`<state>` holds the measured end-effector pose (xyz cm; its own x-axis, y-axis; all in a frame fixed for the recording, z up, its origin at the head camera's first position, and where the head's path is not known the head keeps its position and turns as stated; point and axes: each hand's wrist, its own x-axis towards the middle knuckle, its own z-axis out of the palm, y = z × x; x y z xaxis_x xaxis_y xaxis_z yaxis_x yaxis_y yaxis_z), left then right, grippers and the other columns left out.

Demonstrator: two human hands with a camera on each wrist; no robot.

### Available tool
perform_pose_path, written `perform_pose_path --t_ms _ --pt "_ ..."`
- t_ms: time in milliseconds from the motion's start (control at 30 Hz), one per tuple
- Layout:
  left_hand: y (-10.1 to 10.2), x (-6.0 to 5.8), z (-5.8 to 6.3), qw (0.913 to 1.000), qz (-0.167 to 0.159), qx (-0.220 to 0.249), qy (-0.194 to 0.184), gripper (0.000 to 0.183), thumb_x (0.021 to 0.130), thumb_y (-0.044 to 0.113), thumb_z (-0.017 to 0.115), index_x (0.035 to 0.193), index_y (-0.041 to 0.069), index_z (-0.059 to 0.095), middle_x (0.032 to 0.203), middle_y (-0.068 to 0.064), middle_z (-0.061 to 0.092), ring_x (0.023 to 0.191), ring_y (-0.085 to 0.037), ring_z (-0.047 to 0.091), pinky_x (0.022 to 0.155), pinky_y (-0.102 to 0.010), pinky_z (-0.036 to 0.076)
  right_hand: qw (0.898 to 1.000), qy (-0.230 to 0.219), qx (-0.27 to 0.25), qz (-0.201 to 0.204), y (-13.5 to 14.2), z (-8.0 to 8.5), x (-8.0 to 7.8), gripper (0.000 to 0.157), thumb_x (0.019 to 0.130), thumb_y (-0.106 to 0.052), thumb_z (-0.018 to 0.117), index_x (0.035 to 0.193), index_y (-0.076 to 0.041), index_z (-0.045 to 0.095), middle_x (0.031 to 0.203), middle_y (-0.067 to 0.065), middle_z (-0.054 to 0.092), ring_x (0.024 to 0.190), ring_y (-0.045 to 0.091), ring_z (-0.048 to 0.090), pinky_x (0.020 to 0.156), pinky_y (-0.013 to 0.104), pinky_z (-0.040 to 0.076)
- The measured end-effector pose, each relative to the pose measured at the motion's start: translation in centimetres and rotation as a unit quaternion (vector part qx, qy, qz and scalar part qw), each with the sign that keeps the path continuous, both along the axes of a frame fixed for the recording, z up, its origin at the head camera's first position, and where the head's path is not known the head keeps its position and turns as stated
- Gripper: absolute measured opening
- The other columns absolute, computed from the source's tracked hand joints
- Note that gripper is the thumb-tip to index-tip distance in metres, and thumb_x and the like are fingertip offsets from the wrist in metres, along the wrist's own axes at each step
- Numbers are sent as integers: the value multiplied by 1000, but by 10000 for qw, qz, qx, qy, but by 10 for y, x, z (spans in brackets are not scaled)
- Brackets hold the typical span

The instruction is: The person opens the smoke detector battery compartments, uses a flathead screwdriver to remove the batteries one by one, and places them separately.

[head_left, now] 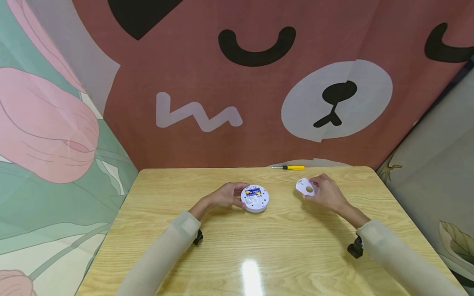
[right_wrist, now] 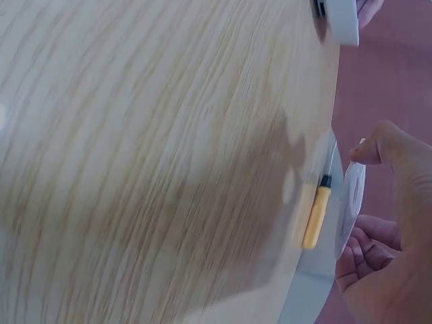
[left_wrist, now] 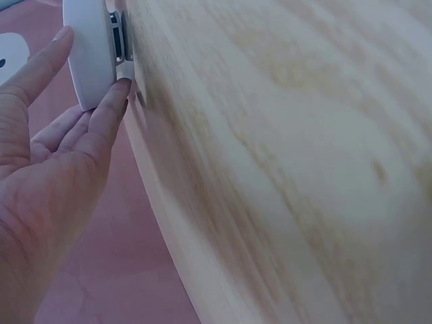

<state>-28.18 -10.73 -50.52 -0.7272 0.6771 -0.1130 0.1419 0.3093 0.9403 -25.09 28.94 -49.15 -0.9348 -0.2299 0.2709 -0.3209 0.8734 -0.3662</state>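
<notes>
My left hand (head_left: 226, 195) grips a round white device (head_left: 255, 204) by its left edge, thumb on one side and fingers on the other. Its upturned face shows batteries (head_left: 253, 192) in an uncovered compartment, a printed label and small dark slots. From the left wrist view, the device (left_wrist: 91, 57) appears edge-on, close over the wood, with a small dark fitting (left_wrist: 119, 37) on its table side. Off to the right, my right hand (head_left: 326, 193) pinches a flat white plate (head_left: 301, 186) with a round hole between thumb and fingers. The plate (right_wrist: 352, 202) is raised above the table, tilted.
A yellow-handled screwdriver (head_left: 295, 167) lies along the far edge of the wooden table (head_left: 222, 246). Directly behind that edge hangs a printed cloth (head_left: 200, 148), with more cloth at both sides. Each wrist carries a small black camera (head_left: 355, 247).
</notes>
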Motion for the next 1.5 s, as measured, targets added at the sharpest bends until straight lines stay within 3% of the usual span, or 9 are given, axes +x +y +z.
perform_pose_path --t_ms 500,767,1033,1267,1500 --pt "-2 0 1 9997 -53 -47 218 76 90 -8 79 158 -4 44 161 -19 49 148 -32 49 118 -38 45 9994 -173 -45 289 45 -6 -4 59 71 -19 94 117 10 72 102 19 66 89 31 63 77 47 55" --pt "-3 1 2 9999 -73 1 102 76 92 -7 77 159 -2 42 163 -18 46 149 -33 46 119 -40 44 9990 -262 -66 359 65 -8 -8 58 70 -19 95 116 9 73 101 17 66 87 27 61 74 39 50" --pt "-2 1 0 9999 54 -121 75 82 89 0 84 160 0 43 162 -14 48 149 -28 48 118 -34 45 9977 -377 -210 532 81 -11 -5 60 70 -15 95 119 9 72 102 14 64 90 28 62 77 39 53" --pt "3 3 0 9983 119 -359 453 86 87 11 90 158 -2 44 157 -15 54 143 -26 54 116 -34 46 9961 -613 -163 612 95 -13 -3 62 68 -12 95 122 8 71 106 15 65 95 32 64 79 41 55" --pt "4 4 0 9980 172 -413 455 89 85 12 92 159 1 44 158 -13 54 144 -25 53 117 -34 46 9951 -784 14 606 104 -16 -2 65 69 -13 95 124 9 70 109 18 63 98 35 65 82 42 55"
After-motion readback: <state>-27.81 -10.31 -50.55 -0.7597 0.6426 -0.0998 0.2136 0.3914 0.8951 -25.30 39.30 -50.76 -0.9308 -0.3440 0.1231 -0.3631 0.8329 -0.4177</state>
